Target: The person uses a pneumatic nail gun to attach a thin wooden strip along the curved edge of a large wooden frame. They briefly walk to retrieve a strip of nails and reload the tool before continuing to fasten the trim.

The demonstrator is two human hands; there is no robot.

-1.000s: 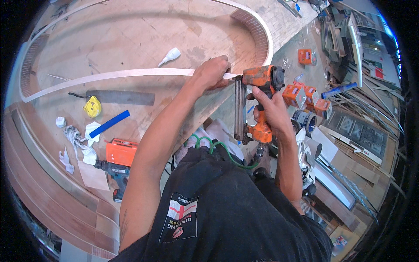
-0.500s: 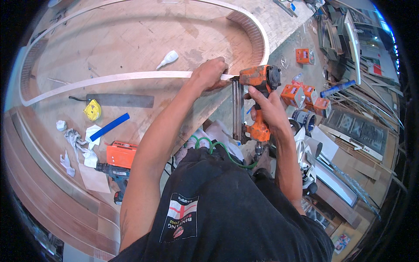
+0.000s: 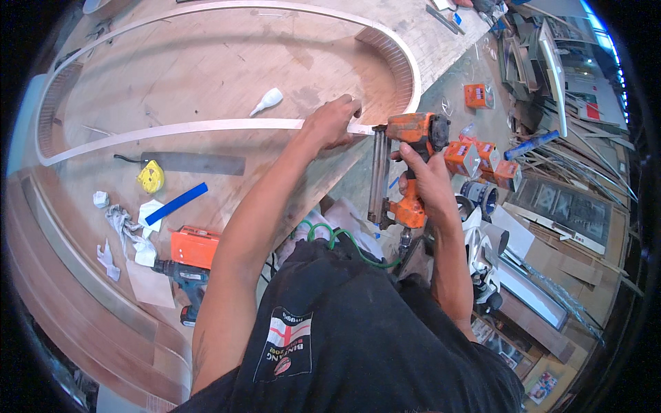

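Observation:
A long oval wooden frame (image 3: 206, 125) with pale edges and ribbed rounded ends stands on the workbench. My left hand (image 3: 332, 125) is closed around its near strip, close to the right end. In my right hand (image 3: 430, 180) is an orange and black pneumatic nail gun (image 3: 409, 127), held by its handle. The gun's nose is at the strip, just right of my left hand; whether it touches is too small to tell. A green coiled air hose (image 3: 344, 237) lies below the gun. Inside the oval lies a white glue bottle (image 3: 268, 100).
Left on the bench (image 3: 275, 175) are a yellow tape measure (image 3: 150, 177), a grey flat blade (image 3: 196, 163), a blue strip (image 3: 176, 204), crumpled rags (image 3: 122, 224), an orange case (image 3: 195, 246) and a drill (image 3: 189, 275). Orange boxes (image 3: 463, 160) and scrap boards (image 3: 585, 158) lie right.
The nail gun in my right hand has shifted slightly right along the strip. My left hand keeps its grip on the frame. The whole view has moved a little.

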